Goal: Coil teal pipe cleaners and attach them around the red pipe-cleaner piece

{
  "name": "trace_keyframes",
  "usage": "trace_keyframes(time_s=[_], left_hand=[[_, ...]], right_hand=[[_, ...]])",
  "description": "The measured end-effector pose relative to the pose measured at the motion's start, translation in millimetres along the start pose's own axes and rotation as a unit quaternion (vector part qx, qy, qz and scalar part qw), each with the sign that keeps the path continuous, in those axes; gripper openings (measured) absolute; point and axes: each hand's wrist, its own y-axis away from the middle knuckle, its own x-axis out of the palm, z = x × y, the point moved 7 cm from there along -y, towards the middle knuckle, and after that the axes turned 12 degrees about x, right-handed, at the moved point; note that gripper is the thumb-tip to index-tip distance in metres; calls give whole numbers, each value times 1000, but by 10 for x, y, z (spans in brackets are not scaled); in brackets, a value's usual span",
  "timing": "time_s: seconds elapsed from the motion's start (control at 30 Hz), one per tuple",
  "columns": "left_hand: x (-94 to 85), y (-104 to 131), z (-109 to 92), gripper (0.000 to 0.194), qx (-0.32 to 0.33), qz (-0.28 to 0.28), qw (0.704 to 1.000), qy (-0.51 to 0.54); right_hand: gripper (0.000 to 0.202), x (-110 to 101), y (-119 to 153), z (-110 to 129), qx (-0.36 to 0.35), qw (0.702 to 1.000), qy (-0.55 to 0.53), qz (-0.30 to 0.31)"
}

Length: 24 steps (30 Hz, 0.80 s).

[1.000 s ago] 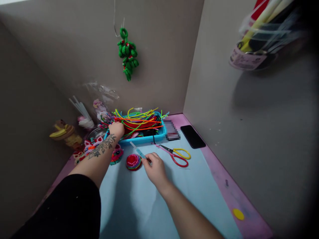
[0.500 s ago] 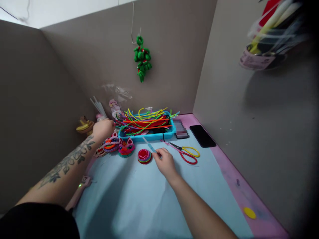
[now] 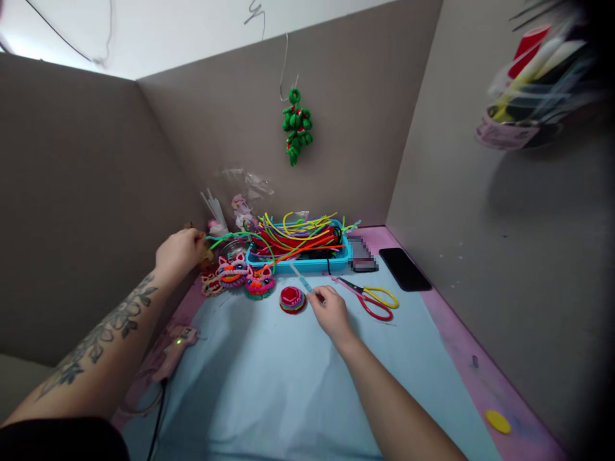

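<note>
Left fingers [image 3: 198, 240] pinch green strands [image 3: 229, 237] trailing rightward, right fingers [image 3: 328, 292] a forward-jutting blue stick [image 3: 304, 282].

Matt green strands [image 3: 235, 235], smooth plastic tray [image 3: 314, 265]

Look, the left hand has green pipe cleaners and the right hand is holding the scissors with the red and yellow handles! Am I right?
Not quite: in the head view, the right hand holds a slim light-blue item. The scissors lie beside that hand. The left hand does have green pipe cleaners.
</note>
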Motion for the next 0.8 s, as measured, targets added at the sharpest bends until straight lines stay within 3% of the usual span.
trace_keyframes(time_s=[0.13, 0.27, 0.3, 0.37, 0.43, 0.5, 0.63, 0.8], left_hand=[[-178, -282, -224, 29, 12, -94, 995, 2], [-268, -764, -663, 33, 44, -135, 990, -5], [-205, -869, -793, 33, 63, -107, 992, -21], [54, -992, -1033, 29, 122, 4, 991, -48], [259, -981, -1125, 24, 143, 53, 987, -47], [395, -909, -1089, 22, 143, 66, 987, -42], [498, -806, -800, 20, 122, 69, 990, -24], [525, -848, -400, 24, 23, 1, 977, 212]], right_hand=[[16, -20, -14, 1, -7, 1000, -4, -9], [16, -37, -27, -11, -7, 1000, -1, -10], [16, -46, -31, -13, -10, 1000, -1, -12], [16, -64, -42, -21, -11, 1000, -2, -17], [16, -71, -52, -34, -5, 1000, -1, -21], [15, -64, -52, -37, 1, 1000, -3, -22], [14, -26, -23, 3, -1, 1000, -8, -12], [14, -12, -10, 31, -1, 1000, 4, -1]])
